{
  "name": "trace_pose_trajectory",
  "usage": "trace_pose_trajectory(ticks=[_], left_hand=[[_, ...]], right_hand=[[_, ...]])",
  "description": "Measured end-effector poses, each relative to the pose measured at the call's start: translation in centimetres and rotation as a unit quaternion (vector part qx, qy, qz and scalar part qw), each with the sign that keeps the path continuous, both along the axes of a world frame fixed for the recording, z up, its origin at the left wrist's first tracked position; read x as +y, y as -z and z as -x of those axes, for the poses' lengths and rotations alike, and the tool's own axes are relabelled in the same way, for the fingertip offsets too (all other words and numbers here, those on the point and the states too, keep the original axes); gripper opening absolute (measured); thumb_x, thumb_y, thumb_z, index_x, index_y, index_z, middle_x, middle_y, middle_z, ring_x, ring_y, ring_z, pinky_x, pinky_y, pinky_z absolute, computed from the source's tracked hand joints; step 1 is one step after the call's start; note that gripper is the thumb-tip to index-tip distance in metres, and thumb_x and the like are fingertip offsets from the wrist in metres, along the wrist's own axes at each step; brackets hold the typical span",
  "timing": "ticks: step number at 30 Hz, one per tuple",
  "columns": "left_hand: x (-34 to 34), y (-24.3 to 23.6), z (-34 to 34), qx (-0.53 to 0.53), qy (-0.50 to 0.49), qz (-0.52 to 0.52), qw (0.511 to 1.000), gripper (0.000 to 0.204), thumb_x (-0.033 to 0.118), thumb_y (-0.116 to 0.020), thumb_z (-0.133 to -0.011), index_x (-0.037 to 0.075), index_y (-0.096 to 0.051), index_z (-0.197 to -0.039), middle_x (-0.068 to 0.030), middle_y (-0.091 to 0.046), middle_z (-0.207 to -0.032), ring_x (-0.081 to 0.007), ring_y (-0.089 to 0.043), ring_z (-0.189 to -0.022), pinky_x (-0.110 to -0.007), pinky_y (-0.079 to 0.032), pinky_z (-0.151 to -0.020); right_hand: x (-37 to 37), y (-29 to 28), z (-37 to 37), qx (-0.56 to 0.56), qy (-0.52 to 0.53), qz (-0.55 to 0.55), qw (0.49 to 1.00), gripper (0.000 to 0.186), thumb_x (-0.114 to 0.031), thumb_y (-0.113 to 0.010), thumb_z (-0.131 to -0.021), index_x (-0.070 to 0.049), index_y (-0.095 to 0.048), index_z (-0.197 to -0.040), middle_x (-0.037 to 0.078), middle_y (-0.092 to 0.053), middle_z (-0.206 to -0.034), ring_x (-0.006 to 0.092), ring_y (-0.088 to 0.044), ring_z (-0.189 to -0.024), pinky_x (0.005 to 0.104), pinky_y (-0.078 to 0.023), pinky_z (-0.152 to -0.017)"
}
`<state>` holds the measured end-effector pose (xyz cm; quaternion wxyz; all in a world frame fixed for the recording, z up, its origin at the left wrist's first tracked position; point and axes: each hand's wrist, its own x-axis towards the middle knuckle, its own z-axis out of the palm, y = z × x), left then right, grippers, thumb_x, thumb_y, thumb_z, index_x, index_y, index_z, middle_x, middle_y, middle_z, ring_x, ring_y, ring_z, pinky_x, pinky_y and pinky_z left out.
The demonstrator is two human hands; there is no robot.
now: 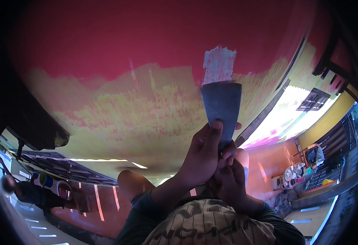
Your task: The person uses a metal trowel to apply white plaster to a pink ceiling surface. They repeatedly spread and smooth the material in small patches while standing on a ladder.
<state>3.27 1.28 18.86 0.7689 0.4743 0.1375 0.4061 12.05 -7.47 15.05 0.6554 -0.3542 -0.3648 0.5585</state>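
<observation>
A broad grey metal paint scraper (222,104) stands upright in front of me, its wide edge at the painted wall (117,98). My left hand (201,153) is closed on it, thumb pressed flat on the blade and a fingertip showing past the blade's right edge. Lower down, my right hand (232,177) closes around its handle end, which the fingers mostly hide. Just above the blade lies a rough whitish patch (220,63), bare of the red paint (162,32) around it. Below the red, the wall is yellowish and streaked with worn paint.
A dark overhanging piece (36,126) juts in at left. Farther off stand a person (36,194) and a chair (81,200). At right are a window grille (313,99), assorted household items (295,173) and a pile of stones (283,204).
</observation>
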Motion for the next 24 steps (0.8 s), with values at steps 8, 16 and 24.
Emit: trace_pose_trajectory(ticks=[8, 16, 24], left_hand=[[0.2, -0.6, 0.1, 0.001, 0.004, -0.023, 1.000, 0.059, 0.052, -0.035, -0.114, -0.001, -0.058, -0.129, -0.0007, -0.049, -0.064, -0.0124, -0.051, -0.057, -0.030, -0.046, -0.062], [0.0, -0.9, 0.2, 0.001, 0.009, 0.006, 1.000, 0.060, 0.053, -0.036, -0.113, 0.000, -0.058, -0.129, -0.0007, -0.049, -0.064, -0.0130, -0.052, -0.057, -0.028, -0.043, -0.060], [0.3, -1.4, 0.3, 0.003, 0.005, -0.015, 1.000, 0.058, 0.052, -0.035, -0.113, 0.001, -0.058, -0.128, -0.0006, -0.047, -0.064, -0.0130, -0.052, -0.059, -0.031, -0.045, -0.062]], right_hand=[[0.1, -0.7, -0.1, -0.051, 0.003, -0.012, 0.999, 0.029, -0.036, -0.045, -0.113, -0.008, -0.046, -0.107, 0.002, -0.050, -0.070, 0.0099, -0.051, -0.051, 0.0269, -0.041, -0.044], [0.2, -0.8, 0.0, -0.084, 0.006, -0.029, 0.996, 0.026, -0.031, -0.045, -0.113, -0.007, -0.047, -0.104, 0.002, -0.051, -0.068, 0.0111, -0.051, -0.048, 0.0271, -0.043, -0.043], [0.2, -1.5, 0.4, -0.060, 0.014, -0.042, 0.997, 0.027, -0.032, -0.044, -0.114, -0.008, -0.048, -0.103, 0.002, -0.052, -0.067, 0.0095, -0.048, -0.048, 0.0261, -0.039, -0.043]])
